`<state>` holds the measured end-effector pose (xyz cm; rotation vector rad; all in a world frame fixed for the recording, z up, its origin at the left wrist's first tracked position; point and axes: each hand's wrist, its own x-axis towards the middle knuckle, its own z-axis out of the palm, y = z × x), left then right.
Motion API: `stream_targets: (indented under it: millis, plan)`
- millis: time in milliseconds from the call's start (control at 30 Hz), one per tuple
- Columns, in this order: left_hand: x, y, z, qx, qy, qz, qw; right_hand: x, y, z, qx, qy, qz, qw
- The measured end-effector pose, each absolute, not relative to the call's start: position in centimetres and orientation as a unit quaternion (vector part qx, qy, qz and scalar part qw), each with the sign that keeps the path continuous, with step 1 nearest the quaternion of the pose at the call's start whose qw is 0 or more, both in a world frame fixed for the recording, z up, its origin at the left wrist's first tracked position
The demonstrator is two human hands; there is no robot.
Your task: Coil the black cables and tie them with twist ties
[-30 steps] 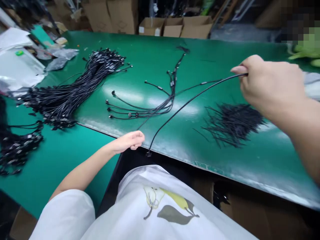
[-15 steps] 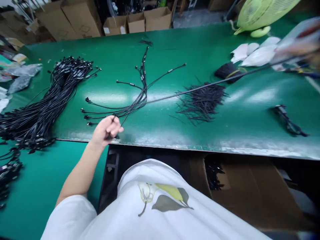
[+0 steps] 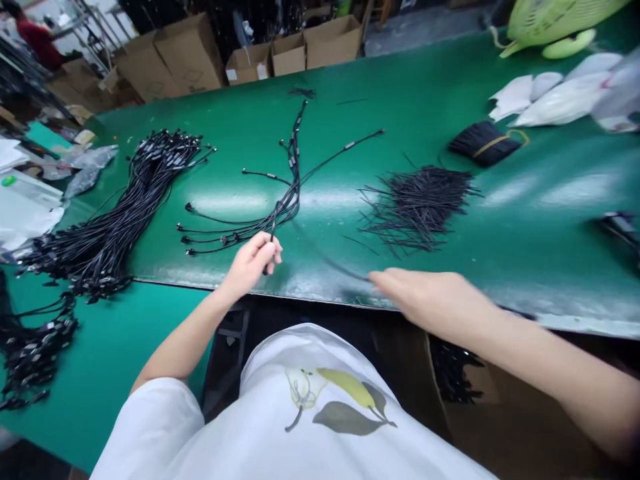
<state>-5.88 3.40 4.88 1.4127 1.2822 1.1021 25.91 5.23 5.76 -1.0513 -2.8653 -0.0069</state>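
My left hand (image 3: 253, 261) is at the near edge of the green table (image 3: 525, 220), fingers pinched on one thin black cable (image 3: 273, 223). That cable runs up into a small fan of black cables (image 3: 280, 200) lying in the middle of the table. My right hand (image 3: 430, 300) is low over the table's front edge, smeared by motion; a blurred dark cable streak (image 3: 330, 261) runs from its fingertips toward my left hand. To the right of the cables lies a loose pile of short black ties (image 3: 417, 203).
A big bundle of black cables (image 3: 115, 213) lies at the left, with more on the lower teal table (image 3: 30, 347). A banded tie bundle (image 3: 483, 142), white bags (image 3: 560, 100) and a green fan (image 3: 560, 20) sit at far right. Cardboard boxes (image 3: 280, 53) line the far edge.
My right hand has swung from high at the far right down to the table's front edge. My left hand has shifted slightly right along the edge, still holding the cable.
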Motion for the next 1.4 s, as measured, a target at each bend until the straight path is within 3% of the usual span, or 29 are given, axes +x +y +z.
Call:
stream_targets:
  millis: [67, 133, 267, 367, 533, 667, 733, 867, 967, 1033, 1200, 1300, 1400]
  plan:
    - [-4.0, 2.9, 4.5, 0.677, 0.515, 0.381, 0.361, 23.4, 4.6, 6.1, -0.268, -0.96, 0.034, 0.078]
    - [-2.6, 2.2, 4.6, 0.745, 0.492, 0.288, 0.347, 21.5, 4.6, 6.6, -0.256, -0.958, 0.014, 0.124]
    - [-2.6, 1.0, 6.3, 0.74, 0.468, 0.131, 0.466, 20.8, 6.2, 7.8, -0.284, -0.944, -0.016, 0.168]
    - [-4.3, 0.6, 7.4, 0.661, 0.431, 0.1, 0.606, 22.0, 8.0, 7.5, -0.274, -0.95, 0.01, 0.152]
    - [-8.4, -0.1, 7.4, 0.454, 0.372, 0.281, 0.759, 25.3, 10.2, 4.4, -0.35, -0.915, 0.101, 0.175]
    - [-10.5, -0.3, 7.9, 0.306, 0.371, 0.517, 0.709, 27.5, 10.1, 1.2, -0.363, -0.899, 0.141, 0.203]
    - [-10.5, 0.2, 8.0, 0.266, 0.391, 0.567, 0.675, 27.4, 9.3, 0.4, -0.354, -0.904, 0.111, 0.214]
    - [-8.6, 1.6, 6.7, 0.288, 0.427, 0.541, 0.665, 24.6, 6.1, 1.6, -0.273, -0.944, 0.084, 0.167]
    - [-6.1, 1.7, 5.5, 0.394, 0.449, 0.491, 0.634, 21.6, 4.1, 4.0, -0.176, -0.961, 0.183, 0.112]
    - [-4.6, 1.2, 5.4, 0.506, 0.464, 0.432, 0.585, 20.1, 3.9, 5.5, -0.148, -0.946, 0.265, 0.118]
    - [-3.2, -0.7, 5.9, 0.646, 0.45, 0.291, 0.544, 18.3, 6.2, 6.0, -0.203, -0.858, 0.397, 0.257]
    - [-2.9, -0.6, 5.9, 0.549, 0.429, 0.381, 0.608, 17.0, 6.9, 3.9, -0.269, -0.768, 0.425, 0.397]
    - [-2.0, 0.3, 5.1, 0.429, 0.396, 0.47, 0.662, 14.9, 6.4, 1.5, -0.328, -0.647, 0.527, 0.444]
